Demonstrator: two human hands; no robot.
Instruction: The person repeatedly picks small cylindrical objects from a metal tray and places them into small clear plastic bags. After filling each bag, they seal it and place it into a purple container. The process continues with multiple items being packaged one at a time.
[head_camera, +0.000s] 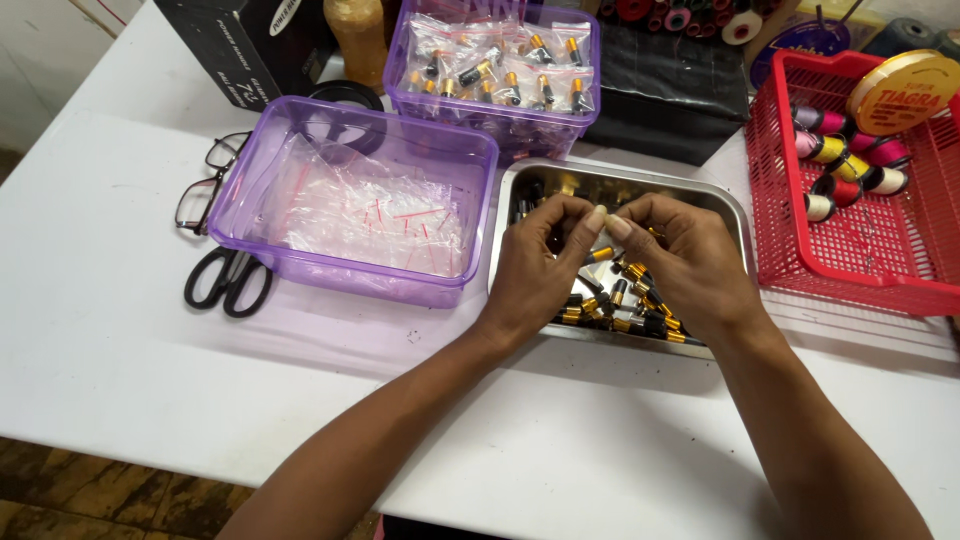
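two hands over a steel tray (724, 196) on the white desk (120, 340), fingertips pinched together in the middle. left hand (540, 265) and right hand (680, 262) meet at the thumbs and seem to hold something small and clear between them, can't make out what exactly. tray's full of little black and gold spools (640, 310), piled right under the hands. just left of the tray sits a purple tub (300, 262) with clear baggies (375, 215) in it, and behind it a second purple tub (402, 60) with bagged spools. red basket (850, 270) on the right, touching distance from the tray, has thread bobbins (835, 150) in pink, yellow and white. scissors (228, 280) and glasses (205, 180) lie on the desk left of the first tub.
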